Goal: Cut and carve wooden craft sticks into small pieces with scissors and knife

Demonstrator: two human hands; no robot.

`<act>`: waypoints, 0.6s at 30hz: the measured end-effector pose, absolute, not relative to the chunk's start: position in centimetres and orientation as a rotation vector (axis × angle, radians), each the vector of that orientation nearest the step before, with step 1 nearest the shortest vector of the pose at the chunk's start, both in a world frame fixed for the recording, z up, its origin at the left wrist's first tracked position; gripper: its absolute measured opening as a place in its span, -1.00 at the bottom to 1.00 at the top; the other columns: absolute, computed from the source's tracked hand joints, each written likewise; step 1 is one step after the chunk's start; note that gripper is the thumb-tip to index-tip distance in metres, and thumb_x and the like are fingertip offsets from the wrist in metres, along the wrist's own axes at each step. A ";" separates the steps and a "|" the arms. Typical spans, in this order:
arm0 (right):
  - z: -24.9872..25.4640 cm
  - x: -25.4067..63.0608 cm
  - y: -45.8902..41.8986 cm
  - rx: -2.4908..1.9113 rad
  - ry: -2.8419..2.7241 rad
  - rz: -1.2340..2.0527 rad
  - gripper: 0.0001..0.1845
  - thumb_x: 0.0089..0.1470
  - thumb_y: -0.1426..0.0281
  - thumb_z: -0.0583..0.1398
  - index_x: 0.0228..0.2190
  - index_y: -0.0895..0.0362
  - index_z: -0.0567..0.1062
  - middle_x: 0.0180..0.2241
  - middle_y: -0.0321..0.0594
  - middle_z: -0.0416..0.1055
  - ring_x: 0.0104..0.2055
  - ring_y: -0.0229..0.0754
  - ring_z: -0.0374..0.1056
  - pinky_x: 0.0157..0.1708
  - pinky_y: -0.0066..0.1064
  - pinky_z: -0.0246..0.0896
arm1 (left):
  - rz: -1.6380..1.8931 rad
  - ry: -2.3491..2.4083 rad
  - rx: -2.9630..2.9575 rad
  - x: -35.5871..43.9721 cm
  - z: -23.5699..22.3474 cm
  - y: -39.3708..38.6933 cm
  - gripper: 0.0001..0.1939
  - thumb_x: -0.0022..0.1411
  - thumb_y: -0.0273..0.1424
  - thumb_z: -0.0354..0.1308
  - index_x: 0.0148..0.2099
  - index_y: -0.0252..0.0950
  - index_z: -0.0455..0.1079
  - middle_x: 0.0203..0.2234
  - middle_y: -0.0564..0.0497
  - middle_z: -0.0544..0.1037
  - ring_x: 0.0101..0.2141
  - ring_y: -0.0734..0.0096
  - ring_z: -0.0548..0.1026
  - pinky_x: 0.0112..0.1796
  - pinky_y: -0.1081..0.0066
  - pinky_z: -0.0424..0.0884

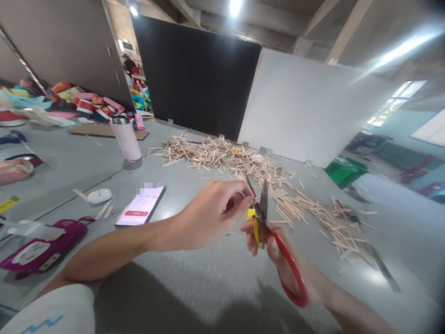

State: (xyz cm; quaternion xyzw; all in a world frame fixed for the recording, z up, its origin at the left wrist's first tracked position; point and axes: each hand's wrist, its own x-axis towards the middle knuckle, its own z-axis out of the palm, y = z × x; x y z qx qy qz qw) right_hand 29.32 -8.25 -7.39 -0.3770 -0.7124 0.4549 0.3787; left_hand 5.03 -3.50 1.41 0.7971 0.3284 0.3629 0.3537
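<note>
In my right hand (274, 250) is a pair of scissors (288, 264) with red handles, blades parted and pointing away from me. Small yellow pieces (256, 225) show by the scissors' pivot, next to my right fingers; I cannot tell what they are. My left hand (219, 208) is closed in a pinch, its fingertips right at the near part of the blades. Whatever it grips is too small or hidden to name. Beyond both hands lies a large heap of thin wooden sticks (212, 155), trailing off to the right in looser sticks (295, 206).
A lit phone (142, 206), a white computer mouse (99, 195) and a purple pouch-like object (45, 246) lie left. A pale pink bottle (126, 139) stands behind them. Another person's hand (15, 170) is at the far left. Black (198, 74) and white (299, 106) panels stand behind.
</note>
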 end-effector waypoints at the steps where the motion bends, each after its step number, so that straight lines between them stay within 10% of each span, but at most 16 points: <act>1: -7.5 29.3 -8.4 -0.955 -1.819 1.162 -0.27 0.43 -0.25 0.03 0.18 0.04 0.53 -0.13 -0.07 0.49 -0.18 -0.02 0.39 -0.10 -0.14 0.39 | 0.930 0.838 2.055 5.0 1.3 -3.6 -0.75 0.58 -0.31 0.10 -0.18 -0.29 0.48 -0.53 0.16 0.49 -0.55 0.60 0.36 -0.51 0.55 0.23; 18: -8.2 29.2 -8.8 -0.958 -1.787 1.132 -0.27 0.44 -0.23 0.02 0.23 0.03 0.50 -0.08 -0.04 0.48 -0.08 0.04 0.37 0.02 -0.08 0.33 | 0.878 0.806 2.055 5.1 1.5 -3.5 -0.74 0.55 -0.33 0.14 -0.19 -0.34 0.54 -0.56 0.13 0.49 -0.54 0.59 0.34 -0.51 0.55 0.20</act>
